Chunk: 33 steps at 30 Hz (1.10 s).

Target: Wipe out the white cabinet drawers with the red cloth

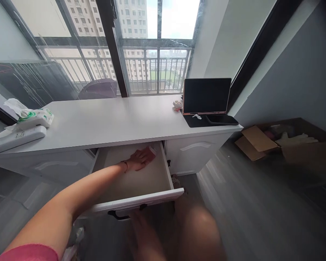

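Observation:
My left hand [139,159] reaches into an open white drawer [130,186], its fingers on a folded pink cloth [150,154]. The cloth lies against the drawer's bottom, towards the back right, and part of it is hidden under the hand. Below the drawer front, what looks like my right hand [142,230] is dim and blurred, close to the dark handle [118,216]. Its fingers do not show clearly, nor whether they touch the drawer.
On the white cabinet top [111,119] stand a wipes pack [36,117], a white long box [19,139], a dark screen [207,96], earphones [197,116] and a black phone-like slab [222,119]. An open cardboard box [301,150] sits at right. My bare knee [201,224] is close to the drawer.

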Motion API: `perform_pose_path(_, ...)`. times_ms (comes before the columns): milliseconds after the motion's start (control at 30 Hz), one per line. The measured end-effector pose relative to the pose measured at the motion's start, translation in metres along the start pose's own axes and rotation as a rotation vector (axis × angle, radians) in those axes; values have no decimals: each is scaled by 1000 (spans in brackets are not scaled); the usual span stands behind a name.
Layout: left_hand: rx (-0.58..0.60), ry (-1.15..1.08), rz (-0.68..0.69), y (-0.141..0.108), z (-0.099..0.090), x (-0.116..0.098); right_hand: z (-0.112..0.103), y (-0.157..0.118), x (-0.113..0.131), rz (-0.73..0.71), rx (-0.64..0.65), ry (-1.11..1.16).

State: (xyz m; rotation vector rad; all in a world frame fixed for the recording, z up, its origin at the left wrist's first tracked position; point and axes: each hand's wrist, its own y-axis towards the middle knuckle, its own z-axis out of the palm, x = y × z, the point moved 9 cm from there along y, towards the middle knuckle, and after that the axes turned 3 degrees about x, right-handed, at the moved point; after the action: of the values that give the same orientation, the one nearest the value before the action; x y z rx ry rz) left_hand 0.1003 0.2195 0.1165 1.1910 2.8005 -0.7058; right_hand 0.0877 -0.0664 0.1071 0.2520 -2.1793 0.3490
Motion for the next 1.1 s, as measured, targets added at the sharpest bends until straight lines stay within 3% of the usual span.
perform_pose_path(133,130,28,151,-46,27,-14,-12,-2,12,17,-15,-1)
perform_pose_path(233,210,32,310,-86,37,-31,-22,-4,22,33,-26,7)
perform_pose_path(367,241,67,510,-129,31,-53,-32,-8,34,39,-34,18)
perform_pose_path(500,204,172,573,-140,21,-53,-33,-10,37,42,-18,10)
perform_pose_path(567,148,254,505,-132,16,-41,-32,-9,36,51,-7,7)
perform_pose_path(733,44,405,178,-104,-3,2,-32,-8,35,66,21,10)
perform_pose_path(933,45,337,-140,-73,-34,40,-27,-8,31,102,83,33)
perform_pose_path(1100,-3,213,-268,-52,-51,67,-22,-5,26,104,80,20)
